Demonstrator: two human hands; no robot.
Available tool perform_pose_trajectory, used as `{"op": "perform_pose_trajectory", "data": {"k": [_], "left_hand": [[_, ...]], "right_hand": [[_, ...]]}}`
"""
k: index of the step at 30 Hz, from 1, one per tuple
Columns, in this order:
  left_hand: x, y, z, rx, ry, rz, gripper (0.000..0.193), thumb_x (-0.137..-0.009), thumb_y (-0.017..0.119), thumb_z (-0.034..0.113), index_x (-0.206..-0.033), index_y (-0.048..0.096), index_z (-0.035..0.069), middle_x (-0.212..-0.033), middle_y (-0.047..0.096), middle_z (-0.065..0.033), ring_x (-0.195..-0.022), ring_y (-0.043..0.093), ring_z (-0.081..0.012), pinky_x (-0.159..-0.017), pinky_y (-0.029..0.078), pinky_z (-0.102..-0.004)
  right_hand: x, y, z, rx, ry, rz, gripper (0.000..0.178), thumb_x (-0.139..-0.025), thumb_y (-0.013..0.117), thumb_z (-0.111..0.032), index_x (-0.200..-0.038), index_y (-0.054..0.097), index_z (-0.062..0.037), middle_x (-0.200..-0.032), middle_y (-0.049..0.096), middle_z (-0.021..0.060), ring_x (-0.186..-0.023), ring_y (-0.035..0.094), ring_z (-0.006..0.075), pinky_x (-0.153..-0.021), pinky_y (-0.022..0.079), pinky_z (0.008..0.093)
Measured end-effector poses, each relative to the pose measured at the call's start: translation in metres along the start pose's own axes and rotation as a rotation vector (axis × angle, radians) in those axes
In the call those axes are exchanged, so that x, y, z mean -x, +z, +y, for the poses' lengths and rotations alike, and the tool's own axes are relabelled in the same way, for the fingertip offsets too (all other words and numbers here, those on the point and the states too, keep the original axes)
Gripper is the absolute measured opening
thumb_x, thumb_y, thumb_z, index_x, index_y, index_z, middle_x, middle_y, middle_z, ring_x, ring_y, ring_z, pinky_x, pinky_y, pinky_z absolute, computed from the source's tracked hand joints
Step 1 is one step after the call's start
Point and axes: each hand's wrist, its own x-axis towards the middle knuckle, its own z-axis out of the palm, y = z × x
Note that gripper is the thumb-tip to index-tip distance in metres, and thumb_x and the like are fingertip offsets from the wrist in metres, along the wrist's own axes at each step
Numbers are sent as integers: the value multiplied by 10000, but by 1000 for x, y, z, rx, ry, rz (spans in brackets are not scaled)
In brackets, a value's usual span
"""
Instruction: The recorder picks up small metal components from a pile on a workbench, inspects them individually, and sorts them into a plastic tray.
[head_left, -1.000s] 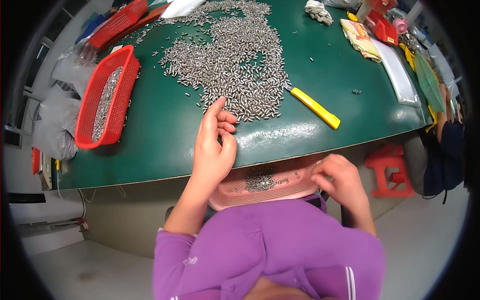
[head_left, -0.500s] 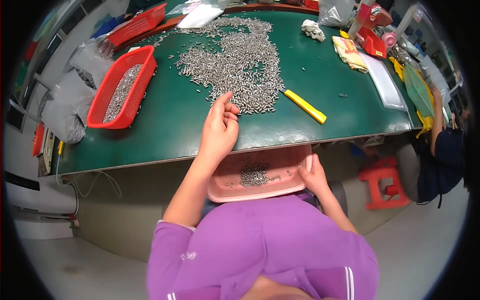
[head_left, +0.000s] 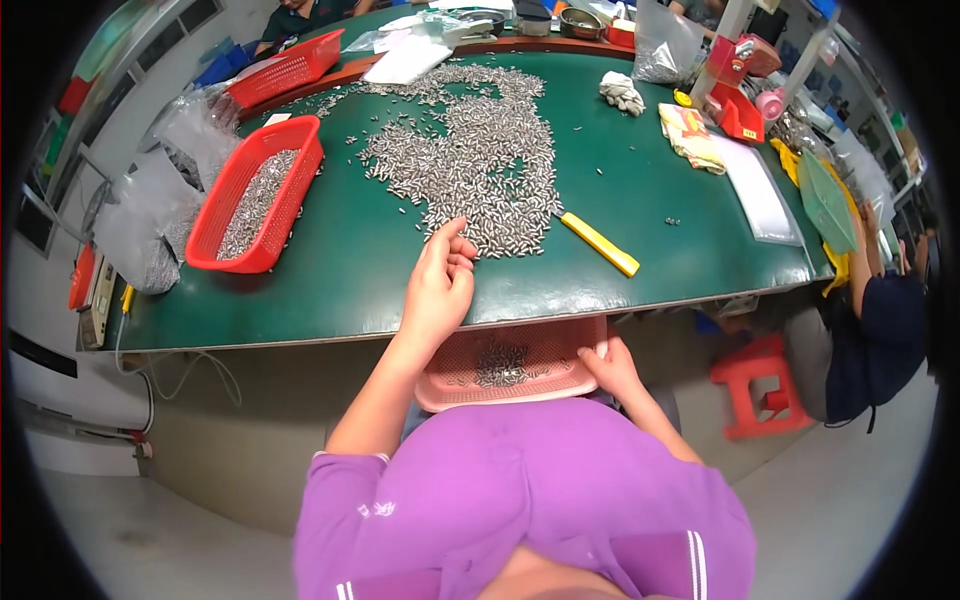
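A wide pile of small silvery metal pins (head_left: 500,150) lies on the green tabletop. My left hand (head_left: 440,285) rests at the pile's near edge, palm turned sideways. Its index finger is stretched out and the others are loosely curled, with nothing visible in them. Below the table edge, a pink perforated basket (head_left: 480,402) sits over my lap, with a small heap of the same pins (head_left: 502,366) inside. My right hand (head_left: 612,368) grips the basket's right end. Just right of the pile lies a yellow-handled tool (head_left: 600,244), its far tip close to the pins.
On the left stands a red basket (head_left: 210,248) partly filled with pins, beside clear plastic bags (head_left: 150,210). White gloves (head_left: 622,92), a folded cloth (head_left: 692,138) and a white sheet (head_left: 755,190) lie on the right. A co-worker (head_left: 885,315) sits near a red stool (head_left: 745,375).
The view has tilted, so the table sits lower in the picture and more shows at the back. My left hand remains at the pile's near edge; my right hand still grips the pink basket.
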Motion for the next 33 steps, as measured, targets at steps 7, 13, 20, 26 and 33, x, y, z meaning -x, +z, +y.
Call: {"op": "perform_pose_trajectory", "data": {"k": [7, 13, 20, 26, 33], "left_hand": [[-2, -18, -4, 120, -6, 102, 477, -933, 565, -48, -1399, 496, 29, -1145, 598, -85, -958, 580, -120, -825, 493, -246], [-30, -69, 13, -357, 0, 156, 492, -886, 646, 20, -1362, 521, 24, -1323, 532, -133, -1133, 587, -240, -954, 499, -359], [-39, -77, -17, -673, 39, 59, 589, -909, 689, 152, -1427, 452, 1, -1459, 457, -192, -1350, 466, -349, -1122, 387, -408], [-78, -64, -35, -711, -112, -176, 886, -940, 622, 502, -1496, 300, -106, -1576, 269, -316, -1490, 220, -448, -1223, 206, -487], [-51, -29, -8, -735, 15, -357, 1045, -845, 723, 542, -1532, 234, -75, -1612, 156, -314, -1516, 115, -465, -1231, 143, -528]], "right_hand": [[8, -131, -77, 344, -266, -664, 431, -889, 731, -359, -1154, 704, -20, -1069, 728, 173, -980, 719, 283, -848, 562, 368], [14, -139, -159, -11, -725, -400, 274, -847, 752, -78, -1111, 710, -18, -946, 681, 83, -778, 663, 152, -697, 549, 293], [-27, -110, -204, 27, -739, -71, 300, -849, 712, -95, -1140, 676, -33, -1011, 642, 118, -883, 636, 239, -807, 525, 356], [-36, -59, -222, 219, -820, -50, 498, -809, 744, -149, -1253, 574, -2, -1104, 583, 193, -1057, 600, 385, -914, 499, 454], [-48, -28, -220, 102, -840, 72, 477, -789, 781, -111, -1231, 621, -29, -1057, 584, 157, -939, 621, 339, -837, 516, 423]]}}
